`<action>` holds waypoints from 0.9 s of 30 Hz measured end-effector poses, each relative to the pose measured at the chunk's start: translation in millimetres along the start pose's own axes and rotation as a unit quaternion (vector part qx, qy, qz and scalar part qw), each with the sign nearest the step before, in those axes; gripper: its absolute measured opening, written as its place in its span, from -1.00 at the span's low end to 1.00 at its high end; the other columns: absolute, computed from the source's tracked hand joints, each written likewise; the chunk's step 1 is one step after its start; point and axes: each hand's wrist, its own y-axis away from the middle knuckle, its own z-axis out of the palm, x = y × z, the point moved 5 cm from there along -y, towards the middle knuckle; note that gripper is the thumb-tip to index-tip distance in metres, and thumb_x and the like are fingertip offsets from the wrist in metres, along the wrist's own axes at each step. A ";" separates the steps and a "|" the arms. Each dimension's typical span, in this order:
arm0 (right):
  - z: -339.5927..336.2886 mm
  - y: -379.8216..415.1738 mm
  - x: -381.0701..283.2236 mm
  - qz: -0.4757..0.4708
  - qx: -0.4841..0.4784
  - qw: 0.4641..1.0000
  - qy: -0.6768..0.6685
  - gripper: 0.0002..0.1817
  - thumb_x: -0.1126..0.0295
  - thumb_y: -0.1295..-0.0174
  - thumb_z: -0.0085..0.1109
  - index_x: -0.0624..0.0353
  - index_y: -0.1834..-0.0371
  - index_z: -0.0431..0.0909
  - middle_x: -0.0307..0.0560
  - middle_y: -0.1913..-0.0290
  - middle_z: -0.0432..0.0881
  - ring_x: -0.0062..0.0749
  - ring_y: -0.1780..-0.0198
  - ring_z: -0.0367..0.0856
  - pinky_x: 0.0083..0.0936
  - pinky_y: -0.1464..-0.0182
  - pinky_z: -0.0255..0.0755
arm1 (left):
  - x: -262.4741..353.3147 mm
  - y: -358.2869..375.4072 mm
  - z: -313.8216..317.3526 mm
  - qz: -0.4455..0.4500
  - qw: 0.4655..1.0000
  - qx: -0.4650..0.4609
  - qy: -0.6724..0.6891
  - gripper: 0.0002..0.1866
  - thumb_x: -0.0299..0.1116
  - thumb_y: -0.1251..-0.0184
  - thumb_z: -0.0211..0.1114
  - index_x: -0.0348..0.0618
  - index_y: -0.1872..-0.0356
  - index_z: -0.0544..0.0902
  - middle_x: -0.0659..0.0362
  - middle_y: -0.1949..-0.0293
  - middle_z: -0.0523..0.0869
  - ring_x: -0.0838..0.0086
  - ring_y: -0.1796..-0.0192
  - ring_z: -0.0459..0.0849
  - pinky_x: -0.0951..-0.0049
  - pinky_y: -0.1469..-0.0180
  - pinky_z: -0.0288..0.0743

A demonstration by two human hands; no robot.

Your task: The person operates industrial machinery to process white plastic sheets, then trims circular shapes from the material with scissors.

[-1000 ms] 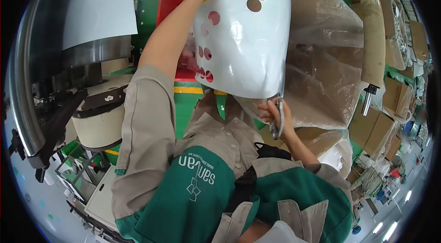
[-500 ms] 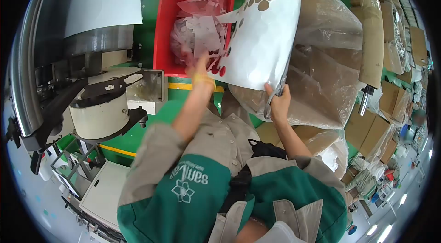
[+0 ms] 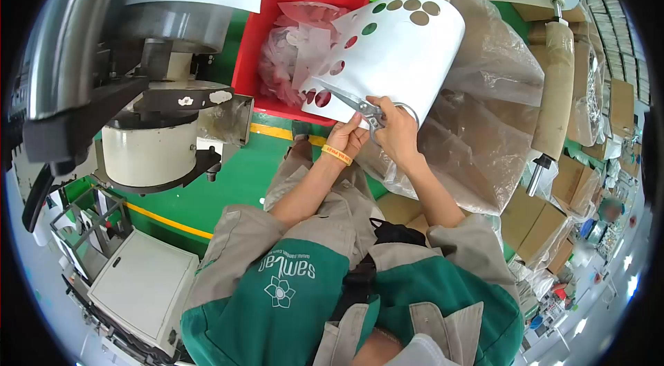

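My right hand is closed around the handles of metal scissors, whose blades point left over a white sheet. The sheet curves like part of a roll and has round holes along its far and left edges. My left hand, with a yellow wristband, pinches the sheet's near edge right beside the scissors. Left of the sheet stands a red bin with translucent white scraps in it. The sheet's left edge overhangs the bin.
A machine with a metal roller and a cream cylinder stands on the left. Cardboard under clear plastic lies beneath and right of the sheet. A brown-wrapped roller is farther right, near cardboard boxes.
My left hand has moved from the bin's near edge to the right and now holds the sheet's edge. My right hand has brought the scissors left, over the sheet. The view has shifted slightly.
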 end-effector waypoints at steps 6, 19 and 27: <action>-24.4 -25.7 -27.6 0.031 -0.036 0.999 -0.011 -0.75 0.53 0.07 0.28 0.21 0.31 0.45 -0.02 0.51 0.60 -0.35 0.49 0.58 -0.51 0.40 0.40 | 16.5 2.9 43.3 0.055 0.997 0.044 -0.041 -0.64 -0.28 -0.37 0.10 -0.21 -0.10 0.39 0.12 0.02 0.58 0.42 0.05 0.61 0.43 0.02 0.54; -8.6 -87.6 -48.9 -0.090 -0.182 0.976 0.077 -0.61 0.32 0.16 0.38 0.20 0.30 0.42 0.11 0.44 0.59 0.10 0.31 0.57 -0.23 0.27 0.41 | 38.1 -4.1 33.7 0.116 0.991 0.015 0.062 -0.64 -0.49 -0.28 0.16 -0.21 -0.10 0.38 0.10 -0.03 0.52 0.31 -0.05 0.55 0.26 -0.09 0.55; -4.8 -116.9 -52.2 -0.051 -0.149 0.988 0.002 -0.68 0.44 0.19 0.36 0.18 0.33 0.47 -0.07 0.55 0.51 -0.31 0.50 0.49 -0.46 0.35 0.38 | 43.5 1.2 47.8 0.065 0.993 -0.074 0.064 -0.61 -0.19 -0.43 -0.07 -0.12 -0.18 0.31 0.09 -0.13 0.46 0.23 -0.18 0.45 0.04 -0.20 0.37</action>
